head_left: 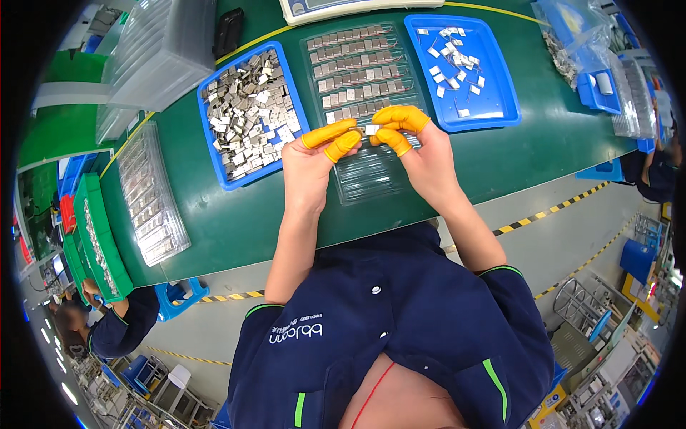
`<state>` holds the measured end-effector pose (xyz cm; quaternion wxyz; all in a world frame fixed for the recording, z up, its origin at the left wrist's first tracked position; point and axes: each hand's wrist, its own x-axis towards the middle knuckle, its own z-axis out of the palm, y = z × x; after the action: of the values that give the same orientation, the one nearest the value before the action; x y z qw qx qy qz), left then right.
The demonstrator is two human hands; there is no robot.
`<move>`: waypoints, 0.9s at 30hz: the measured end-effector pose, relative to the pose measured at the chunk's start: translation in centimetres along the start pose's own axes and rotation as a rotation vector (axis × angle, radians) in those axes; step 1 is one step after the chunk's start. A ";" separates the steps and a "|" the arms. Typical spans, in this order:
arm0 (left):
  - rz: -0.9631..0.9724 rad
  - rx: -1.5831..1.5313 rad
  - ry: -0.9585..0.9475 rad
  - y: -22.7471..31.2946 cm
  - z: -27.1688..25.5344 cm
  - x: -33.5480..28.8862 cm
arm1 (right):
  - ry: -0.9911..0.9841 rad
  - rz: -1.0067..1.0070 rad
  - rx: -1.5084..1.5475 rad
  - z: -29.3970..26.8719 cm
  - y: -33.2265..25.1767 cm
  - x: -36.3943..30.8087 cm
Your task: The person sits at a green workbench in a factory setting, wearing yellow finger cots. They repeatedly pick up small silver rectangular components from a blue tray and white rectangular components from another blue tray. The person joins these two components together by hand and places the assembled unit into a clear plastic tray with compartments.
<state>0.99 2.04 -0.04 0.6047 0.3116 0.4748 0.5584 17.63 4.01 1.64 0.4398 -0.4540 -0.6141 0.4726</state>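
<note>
Yellow finger cots cover the thumbs and forefingers of both my hands. My left hand point(309, 163) and my right hand point(426, 159) meet over the front part of a clear plastic tray point(368, 176), fingertips pinched. Between them is a small white and silver rectangular piece point(371, 130); its ends are hidden by the fingertips. Behind my fingers, the tray's far slots carry rows of small silver-grey blocks point(363, 74) with thin wires at their right ends. Left of it, a blue tray point(305, 118) is heaped with loose metal pieces. On the right, another blue tray point(493, 118) contains scattered white pieces with thin wires.
Stacked clear trays point(161, 53) stand at the far left, beside a black object point(229, 32). A filled clear tray point(152, 196) lies near the left edge. A white device point(357, 8) sits at the back. Co-workers point(118, 325) are at both sides; a green bin point(100, 232) is at left.
</note>
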 end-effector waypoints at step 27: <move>0.183 -0.085 0.191 -2.4 3.2 -1.2 | 0.204 -0.073 -0.276 1.3 1.7 -1.6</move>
<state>4.93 0.90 -0.86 0.5160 0.2732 0.4754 0.6581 16.96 2.51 -0.42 0.4500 -0.5333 -0.6414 0.3189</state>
